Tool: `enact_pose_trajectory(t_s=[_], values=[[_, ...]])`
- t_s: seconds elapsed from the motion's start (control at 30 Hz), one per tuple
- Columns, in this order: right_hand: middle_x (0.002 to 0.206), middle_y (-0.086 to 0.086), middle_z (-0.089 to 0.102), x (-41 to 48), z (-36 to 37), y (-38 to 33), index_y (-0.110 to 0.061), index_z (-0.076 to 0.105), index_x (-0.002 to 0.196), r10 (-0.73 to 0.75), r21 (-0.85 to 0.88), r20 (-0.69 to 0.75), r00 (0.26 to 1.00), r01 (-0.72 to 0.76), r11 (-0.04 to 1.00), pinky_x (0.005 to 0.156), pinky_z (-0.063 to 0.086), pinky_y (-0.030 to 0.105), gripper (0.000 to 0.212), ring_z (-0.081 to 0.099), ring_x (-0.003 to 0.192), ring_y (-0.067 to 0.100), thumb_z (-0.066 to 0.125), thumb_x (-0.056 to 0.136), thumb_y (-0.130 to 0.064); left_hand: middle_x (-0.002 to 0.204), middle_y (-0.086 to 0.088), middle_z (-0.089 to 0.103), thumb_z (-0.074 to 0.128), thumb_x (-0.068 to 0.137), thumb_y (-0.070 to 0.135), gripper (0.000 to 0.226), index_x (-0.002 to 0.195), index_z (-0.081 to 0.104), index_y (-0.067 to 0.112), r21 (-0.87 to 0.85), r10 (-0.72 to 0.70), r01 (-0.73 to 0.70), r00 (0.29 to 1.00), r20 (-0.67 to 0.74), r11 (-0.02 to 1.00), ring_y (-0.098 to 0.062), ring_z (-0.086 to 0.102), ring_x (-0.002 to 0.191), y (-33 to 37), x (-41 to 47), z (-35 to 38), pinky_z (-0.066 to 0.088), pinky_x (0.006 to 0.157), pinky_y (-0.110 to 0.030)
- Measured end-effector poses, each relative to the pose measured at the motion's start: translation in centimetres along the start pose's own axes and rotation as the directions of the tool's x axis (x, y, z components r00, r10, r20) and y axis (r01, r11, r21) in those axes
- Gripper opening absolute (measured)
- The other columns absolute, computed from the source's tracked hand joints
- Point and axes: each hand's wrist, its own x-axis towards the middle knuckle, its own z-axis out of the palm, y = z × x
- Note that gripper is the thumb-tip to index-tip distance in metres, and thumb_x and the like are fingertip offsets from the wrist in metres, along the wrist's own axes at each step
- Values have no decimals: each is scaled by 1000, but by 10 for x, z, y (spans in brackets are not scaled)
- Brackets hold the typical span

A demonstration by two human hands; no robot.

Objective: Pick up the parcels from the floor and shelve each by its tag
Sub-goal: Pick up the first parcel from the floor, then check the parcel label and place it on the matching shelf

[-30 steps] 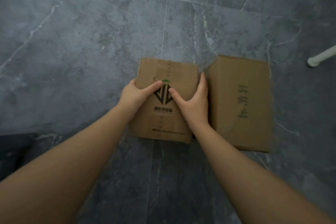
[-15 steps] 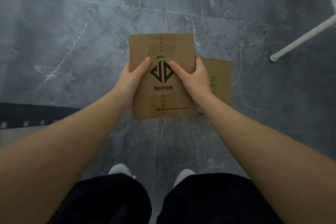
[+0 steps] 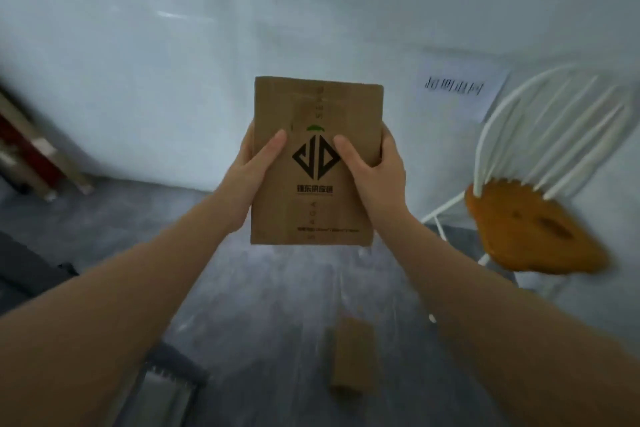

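Your left hand (image 3: 254, 166) grip clamps printed parcel (image 3: 317, 163) left edge, thumb on face; right hand (image 3: 375, 166) grip clamps right edge. Parcel held upright, off floor (image 3: 263, 288). Second parcel (image 3: 353, 359) on floor below. White chair (image 3: 533, 191) right.

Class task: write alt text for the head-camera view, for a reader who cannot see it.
Both hands, left and right, hold a printed cardboard parcel up before a white wall. A second parcel lies on the grey floor below; a white wire chair stands at right.
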Motion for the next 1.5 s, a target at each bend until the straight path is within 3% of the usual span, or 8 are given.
enact_pose_trajectory(t_s=[0.17, 0.3, 0.47, 0.57, 0.77, 1.0, 1.17, 1.5], values=[[122, -5, 63, 0, -46, -171, -27, 42, 137, -259, 98, -99, 961, 268, 958, 85, 53, 22, 61, 62, 103, 7, 65, 83, -43, 112, 8, 66, 58, 85, 42, 52, 134, 41, 33, 4, 314, -314, 949, 18, 949, -8, 69, 92, 177, -44, 28, 56, 69, -21], [121, -11, 61, -37, -85, -270, -33, 38, 139, -429, 145, -111, 896, 442, 885, 86, 55, 27, 61, 62, 102, 4, 64, 84, -41, 112, 7, 65, 58, 85, 42, 53, 134, 42, 32, -35, 469, -468, 882, 42, 883, -8, 69, 86, 273, -102, 43, 56, 62, -19], [134, -2, 55, -94, -120, -332, -36, 31, 142, -471, 277, -15, 882, 456, 846, 84, 58, 37, 83, 64, 108, 16, 73, 72, -48, 110, 7, 62, 57, 86, 40, 55, 136, 37, 30, -107, 568, -562, 821, 49, 821, -2, 69, 77, 334, -177, 50, 55, 57, -18], [131, 1, 57, -122, -130, -350, -35, 31, 142, -477, 329, -16, 879, 456, 827, 78, 59, 32, 79, 66, 104, 16, 71, 75, -43, 112, 6, 61, 56, 86, 41, 57, 137, 35, 29, -114, 599, -591, 799, 56, 799, -5, 67, 83, 352, -214, 54, 55, 57, -18], [120, 2, 64, -143, -148, -371, -38, 42, 136, -505, 326, -112, 856, 512, 795, 81, 59, 45, 81, 69, 99, 20, 74, 63, -52, 111, 8, 63, 62, 83, 36, 58, 136, 39, 30, -100, 604, -597, 795, 63, 796, -9, 65, 92, 357, -255, 69, 54, 58, -17], [123, 1, 62, -136, -177, -382, -38, 39, 139, -531, 278, -126, 838, 543, 792, 82, 59, 45, 76, 68, 99, 19, 75, 72, -43, 122, 2, 59, 58, 83, 41, 58, 136, 38, 31, -99, 594, -591, 804, 11, 801, -11, 61, 98, 351, -256, 101, 52, 61, -18], [123, 2, 61, -127, -195, -381, -40, 38, 138, -521, 319, -156, 839, 542, 778, 81, 58, 47, 81, 68, 100, 22, 73, 65, -50, 118, 4, 58, 54, 87, 39, 53, 136, 37, 30, -59, 631, -629, 775, 28, 775, -7, 60, 95, 354, -253, 124, 51, 53, -11], [123, 5, 60, -118, -210, -381, -41, 32, 136, -524, 373, -102, 846, 521, 768, 81, 58, 45, 82, 68, 100, 24, 76, 68, -46, 119, 2, 56, 54, 85, 42, 56, 136, 35, 29, 35, 647, -647, 762, 15, 761, -12, 59, 93, 363, -239, 137, 50, 70, -24]])
